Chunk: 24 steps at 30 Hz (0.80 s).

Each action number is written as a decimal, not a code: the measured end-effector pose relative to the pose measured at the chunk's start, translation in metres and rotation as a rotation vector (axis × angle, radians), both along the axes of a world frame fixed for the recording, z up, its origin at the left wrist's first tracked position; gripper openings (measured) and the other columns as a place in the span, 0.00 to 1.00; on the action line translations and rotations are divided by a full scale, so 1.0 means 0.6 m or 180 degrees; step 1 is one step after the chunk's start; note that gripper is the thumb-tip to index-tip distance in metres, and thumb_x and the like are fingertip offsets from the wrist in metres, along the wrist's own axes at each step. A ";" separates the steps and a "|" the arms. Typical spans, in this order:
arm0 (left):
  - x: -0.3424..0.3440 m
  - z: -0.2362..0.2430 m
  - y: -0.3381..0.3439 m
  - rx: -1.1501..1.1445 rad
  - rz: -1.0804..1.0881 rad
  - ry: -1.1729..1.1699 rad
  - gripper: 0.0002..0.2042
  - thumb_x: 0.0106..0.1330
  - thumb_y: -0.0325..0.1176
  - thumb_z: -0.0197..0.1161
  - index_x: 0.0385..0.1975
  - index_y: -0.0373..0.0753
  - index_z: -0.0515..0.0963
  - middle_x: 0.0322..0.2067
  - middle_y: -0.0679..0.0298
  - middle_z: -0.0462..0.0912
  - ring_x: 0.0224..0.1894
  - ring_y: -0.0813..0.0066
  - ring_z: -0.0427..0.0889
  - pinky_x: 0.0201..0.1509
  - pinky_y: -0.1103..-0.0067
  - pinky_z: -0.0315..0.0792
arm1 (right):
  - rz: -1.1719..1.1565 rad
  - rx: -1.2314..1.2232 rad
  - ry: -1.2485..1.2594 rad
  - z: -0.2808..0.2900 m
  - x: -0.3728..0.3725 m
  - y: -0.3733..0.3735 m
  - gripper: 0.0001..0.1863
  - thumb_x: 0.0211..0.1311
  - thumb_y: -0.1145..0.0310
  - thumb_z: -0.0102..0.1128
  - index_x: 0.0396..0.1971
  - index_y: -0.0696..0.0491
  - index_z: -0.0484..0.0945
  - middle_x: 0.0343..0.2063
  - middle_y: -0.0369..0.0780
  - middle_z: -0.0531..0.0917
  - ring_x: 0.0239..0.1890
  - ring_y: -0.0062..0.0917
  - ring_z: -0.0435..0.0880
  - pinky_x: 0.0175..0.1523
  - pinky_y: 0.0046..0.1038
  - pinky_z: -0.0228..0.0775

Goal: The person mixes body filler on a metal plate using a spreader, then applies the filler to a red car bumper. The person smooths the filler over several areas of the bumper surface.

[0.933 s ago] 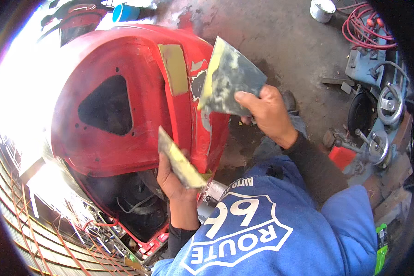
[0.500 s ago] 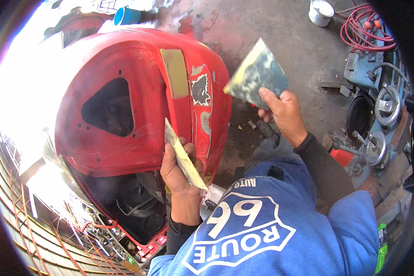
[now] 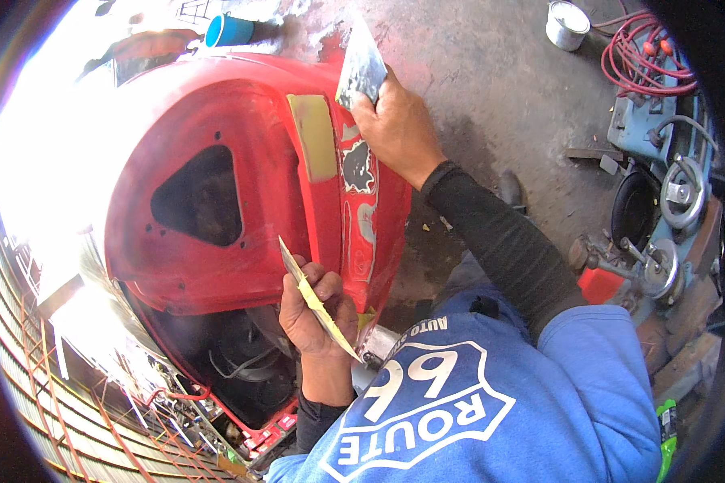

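My right hand (image 3: 401,125) is closed on a flat, whitish-grey body filler spreader (image 3: 363,66), held above the far right part of a red car body panel (image 3: 262,149). Whether the spreader touches the panel, I cannot tell. Closer to me, my left hand (image 3: 318,318) grips a second thin filler spreader (image 3: 309,291), which carries yellow filler along one face and is tilted nearly edge-on. On the panel lie a smooth olive-yellow filler patch (image 3: 314,137) and, beside it, a dark, ragged-edged bare patch (image 3: 358,167). Grey filler streaks run below that.
A blue bucket (image 3: 227,30) stands beyond the panel. To the right are a white can (image 3: 567,26), a coiled red hose (image 3: 638,60) and a blue machine with handwheels (image 3: 683,193). An open, dark cavity (image 3: 238,362) lies nearest my left forearm.
My right hand has swung left and away from me, carrying its spreader from over the floor to above the panel. The left spreader has turned more edge-on.
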<state>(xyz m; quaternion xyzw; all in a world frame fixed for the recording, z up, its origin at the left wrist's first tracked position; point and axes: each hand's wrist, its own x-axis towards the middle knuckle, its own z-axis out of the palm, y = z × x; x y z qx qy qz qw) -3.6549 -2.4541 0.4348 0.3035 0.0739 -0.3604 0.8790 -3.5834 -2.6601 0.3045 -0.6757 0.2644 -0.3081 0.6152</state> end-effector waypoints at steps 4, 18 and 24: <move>0.002 0.002 0.002 -0.0108 -0.0031 -0.0087 0.16 0.73 0.37 0.50 0.57 0.41 0.73 0.45 0.65 0.80 0.44 0.73 0.78 0.17 0.84 0.67 | 0.0058 -0.0262 0.0206 0.017 0.026 -0.011 0.22 0.60 0.66 0.51 0.51 0.65 0.68 0.27 0.57 0.82 0.33 0.54 0.82 0.42 0.50 0.74; 0.006 -0.003 0.058 -0.0422 0.0062 -0.0114 0.18 0.74 0.40 0.49 0.58 0.41 0.72 0.43 0.68 0.79 0.42 0.75 0.78 0.18 0.81 0.70 | 0.0249 -0.0371 0.0778 0.048 0.047 0.007 0.31 0.56 0.67 0.51 0.59 0.66 0.62 0.30 0.61 0.82 0.36 0.56 0.83 0.47 0.49 0.75; 0.011 -0.010 0.080 -0.0588 0.0056 -0.0062 0.17 0.74 0.40 0.49 0.57 0.40 0.73 0.43 0.69 0.79 0.42 0.75 0.78 0.19 0.80 0.71 | 0.0246 -0.0206 0.0793 0.080 0.012 0.044 0.29 0.54 0.70 0.49 0.56 0.69 0.61 0.31 0.64 0.81 0.37 0.58 0.82 0.47 0.50 0.74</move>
